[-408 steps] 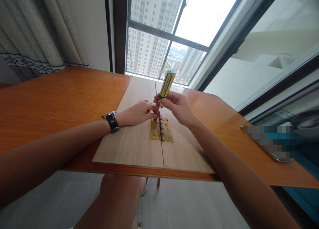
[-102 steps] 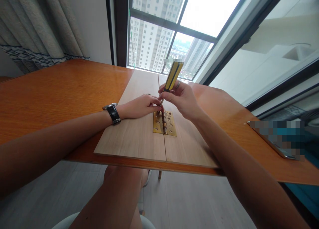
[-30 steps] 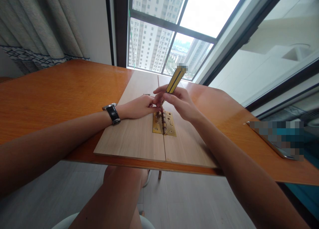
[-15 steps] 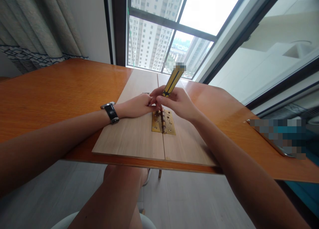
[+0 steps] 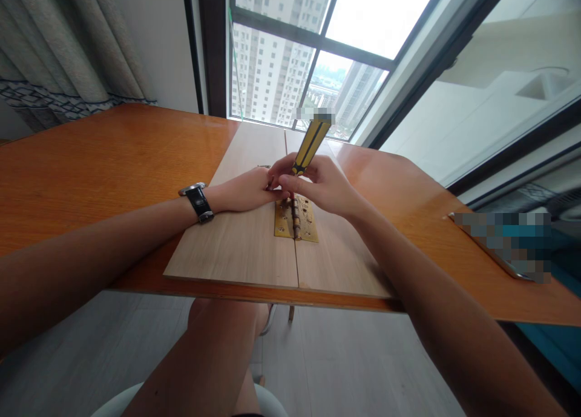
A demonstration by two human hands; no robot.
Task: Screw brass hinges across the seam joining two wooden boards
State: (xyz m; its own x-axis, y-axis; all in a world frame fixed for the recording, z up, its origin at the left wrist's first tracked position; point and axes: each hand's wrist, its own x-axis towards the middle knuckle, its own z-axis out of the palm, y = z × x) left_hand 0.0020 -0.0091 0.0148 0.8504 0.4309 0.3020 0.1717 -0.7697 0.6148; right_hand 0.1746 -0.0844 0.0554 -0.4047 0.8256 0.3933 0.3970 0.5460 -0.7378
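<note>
A screwdriver (image 5: 311,143) with a yellow and black handle leans to the right above a brass hinge (image 5: 285,224). My right hand (image 5: 333,187) is closed around the lower part of its handle, thumb and fingers pinching it. My left hand (image 5: 249,190), wearing a watch, rests on the left pale wooden board (image 5: 236,247). Its fingers are closed at the hinge's upper end, beside the screwdriver's shaft; what they pinch is hidden. The hinge lies flat across the seam to the right pale board (image 5: 340,262). The screwdriver tip is covered by my fingers.
Both boards lie on an orange-brown wooden table (image 5: 113,157). A small metal piece (image 5: 262,166) shows partly behind my left hand. At the right sits a blurred-out flat object (image 5: 503,241). A window (image 5: 313,42) stands beyond the table, a curtain (image 5: 68,42) at left.
The view has shifted slightly. Both hands and the screwdriver keep nearly the same place over the hinge, and the grip looks unchanged.
</note>
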